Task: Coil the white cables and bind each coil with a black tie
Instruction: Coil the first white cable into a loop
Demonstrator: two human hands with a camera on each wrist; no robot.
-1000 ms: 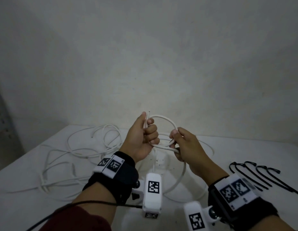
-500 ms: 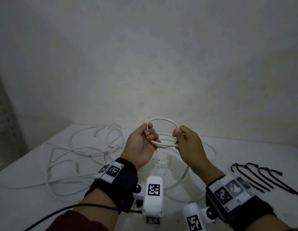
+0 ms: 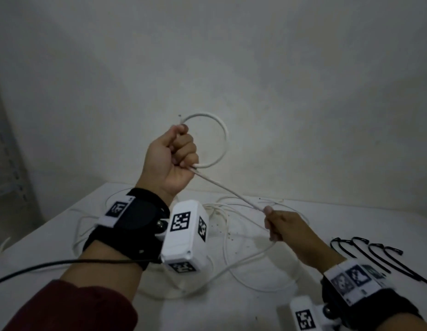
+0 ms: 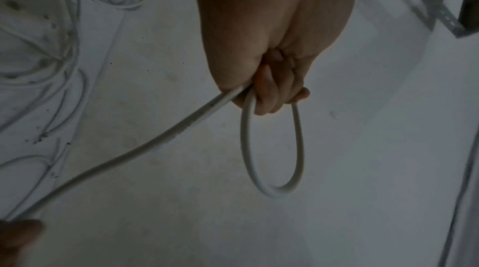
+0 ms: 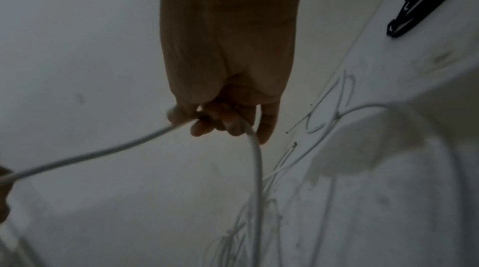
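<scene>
Left hand (image 3: 170, 161) raised, fingers curled tight round one loop of white cable (image 3: 216, 149), likely anchoring the coil's first turn. From below those fingers, cable stretched taut down to right hand (image 3: 285, 226), pinched between thumb and fingers, probably measuring the next loop. Beyond the fingertips, slack cable strewn across white table (image 3: 255, 306). Black ties (image 3: 365, 253) right of right hand, untouched. No containers visible.

You are not showing any readable text; only black-and-white square code markers (image 3: 180, 221) are sitting on your wrist units.
</scene>
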